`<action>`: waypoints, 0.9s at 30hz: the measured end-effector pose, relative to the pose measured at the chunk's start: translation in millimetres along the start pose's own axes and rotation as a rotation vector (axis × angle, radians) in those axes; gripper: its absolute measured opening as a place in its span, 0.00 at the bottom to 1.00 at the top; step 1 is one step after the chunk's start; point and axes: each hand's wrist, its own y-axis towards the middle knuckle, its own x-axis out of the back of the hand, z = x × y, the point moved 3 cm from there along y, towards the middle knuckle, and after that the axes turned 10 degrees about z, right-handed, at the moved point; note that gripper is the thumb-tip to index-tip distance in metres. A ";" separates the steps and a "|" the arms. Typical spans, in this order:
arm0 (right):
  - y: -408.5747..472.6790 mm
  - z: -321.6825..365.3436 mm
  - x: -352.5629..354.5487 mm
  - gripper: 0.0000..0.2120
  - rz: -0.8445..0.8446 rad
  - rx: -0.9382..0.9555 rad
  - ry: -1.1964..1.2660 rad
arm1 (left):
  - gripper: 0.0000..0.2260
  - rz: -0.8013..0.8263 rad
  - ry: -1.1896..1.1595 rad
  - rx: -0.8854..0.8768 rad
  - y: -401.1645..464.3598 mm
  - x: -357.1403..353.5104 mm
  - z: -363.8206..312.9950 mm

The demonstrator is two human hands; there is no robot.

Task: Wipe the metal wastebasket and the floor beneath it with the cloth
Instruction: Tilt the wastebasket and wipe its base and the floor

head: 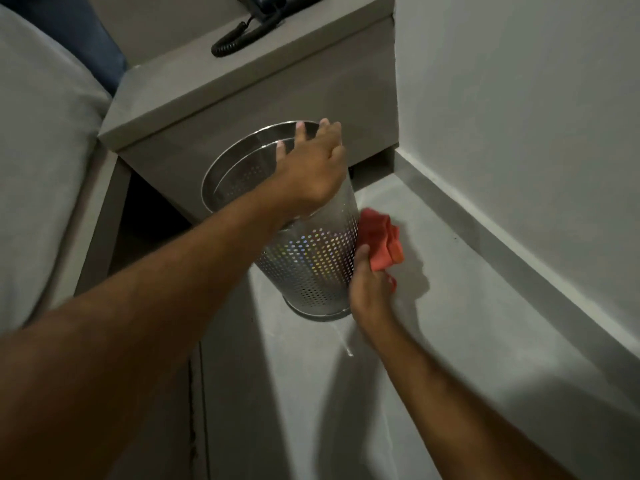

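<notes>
A perforated metal wastebasket [311, 265] stands on the grey floor [433, 358] in front of a nightstand. My left hand [311, 171] grips its rim on the right side, fingers spread over the top edge. A crumpled orange cloth [382, 242] is pressed against the basket's right wall. My right hand [369, 289] holds that cloth from below, beside the basket's lower right side. The basket looks empty inside, though my left arm covers part of its opening.
A grey nightstand [242, 109] stands behind the basket, with a black telephone and coiled cord [242, 36] on top. A bed [41, 150] lies at the left. A white wall and skirting board [502, 244] run along the right.
</notes>
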 end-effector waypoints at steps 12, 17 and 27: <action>0.7 12.9 12.8 0.23 0.084 0.495 -0.169 | 0.22 0.124 -0.012 -0.285 -24.0 8.0 25.3; 1.7 -8.2 17.1 0.23 -0.030 0.073 -0.226 | 0.21 0.146 -0.063 -0.306 -21.6 4.6 9.2; -14.5 -3.7 -21.9 0.23 -0.175 0.354 -0.078 | 0.20 0.143 -0.235 -0.231 -18.8 9.4 21.5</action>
